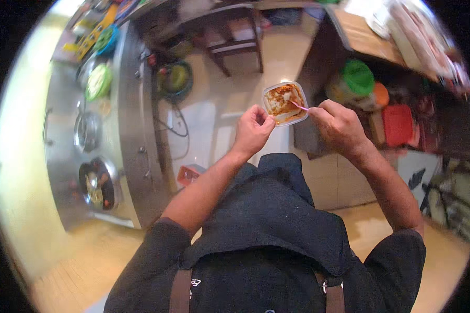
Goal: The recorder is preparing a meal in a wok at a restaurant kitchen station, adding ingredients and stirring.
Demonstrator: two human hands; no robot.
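Observation:
My left hand grips the lower left rim of a small clear plastic container. Reddish-brown sauce or paste coats its inside, with a whitish piece among it. A thin pink utensil, perhaps a plastic spoon, is pinched in my right hand. Its far end reaches down into the container, and its tip is hard to make out against the sauce. Both hands are held out above the floor, in front of my dark apron.
On the left, a steel stove counter carries a pan with food and a green bowl. A wooden chair stands ahead. To the right, shelves hold a green-lidded jar and a red container below a wooden tabletop.

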